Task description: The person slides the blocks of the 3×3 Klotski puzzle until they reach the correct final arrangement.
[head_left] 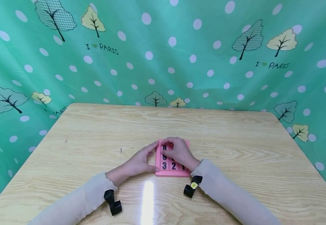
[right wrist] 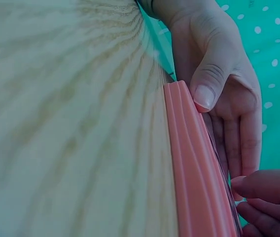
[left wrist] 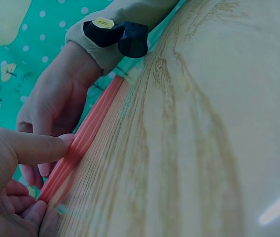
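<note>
A pink number slide puzzle (head_left: 172,173) lies flat on the wooden table, its square tiles printed with black numerals. The digits 8, 6, 3 and 2 show, with a partly covered 1 at the lower right. My left hand (head_left: 138,162) holds the puzzle's left side, thumb by the near corner and forefinger by the far one. Over the tiles bends my right hand (head_left: 179,153), thumb and forefinger spread a little apart around the 8 tile (head_left: 164,148) in the left column. Its palm hides the upper right tiles. In the left wrist view the thumb (left wrist: 46,148) presses the pink edge.
The wooden table (head_left: 101,131) reaches back to a green curtain (head_left: 179,62) with white dots and printed trees. Both wrists carry black camera straps over light sleeves. A bright light reflection (head_left: 147,203) falls on the near tabletop.
</note>
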`<state>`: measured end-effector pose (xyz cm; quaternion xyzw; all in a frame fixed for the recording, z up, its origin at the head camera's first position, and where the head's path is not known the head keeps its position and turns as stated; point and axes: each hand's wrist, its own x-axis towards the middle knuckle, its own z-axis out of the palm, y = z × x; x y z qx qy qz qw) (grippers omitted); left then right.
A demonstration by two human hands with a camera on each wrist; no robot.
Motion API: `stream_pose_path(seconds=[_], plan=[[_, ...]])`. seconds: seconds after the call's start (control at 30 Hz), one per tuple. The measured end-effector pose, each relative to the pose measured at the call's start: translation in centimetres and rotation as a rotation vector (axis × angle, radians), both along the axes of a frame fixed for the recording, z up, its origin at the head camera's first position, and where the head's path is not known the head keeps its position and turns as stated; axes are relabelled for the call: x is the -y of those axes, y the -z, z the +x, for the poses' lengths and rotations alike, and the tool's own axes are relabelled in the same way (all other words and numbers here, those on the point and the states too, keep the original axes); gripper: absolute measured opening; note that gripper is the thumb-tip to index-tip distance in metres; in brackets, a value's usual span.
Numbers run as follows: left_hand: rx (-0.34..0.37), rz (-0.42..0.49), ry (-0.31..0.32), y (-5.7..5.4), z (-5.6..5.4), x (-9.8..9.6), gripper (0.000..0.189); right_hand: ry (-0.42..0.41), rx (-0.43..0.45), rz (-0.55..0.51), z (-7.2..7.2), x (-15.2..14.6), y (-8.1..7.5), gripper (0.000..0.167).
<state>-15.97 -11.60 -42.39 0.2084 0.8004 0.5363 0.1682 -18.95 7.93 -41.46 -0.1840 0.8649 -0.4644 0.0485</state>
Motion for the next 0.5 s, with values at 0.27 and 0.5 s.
stream_pose_path(seconds=[0.27,0.5], plan=[[0.000,-0.006,-0.001,-0.05,0.02,-0.04,0.097,0.007,-0.006,-0.015,-0.13,0.19,0.14,0.023],[-0.001,-0.013,-0.003,-0.11,0.06,-0.05,0.097,0.001,-0.020,0.012,-0.25,0.33,0.25,0.025]])
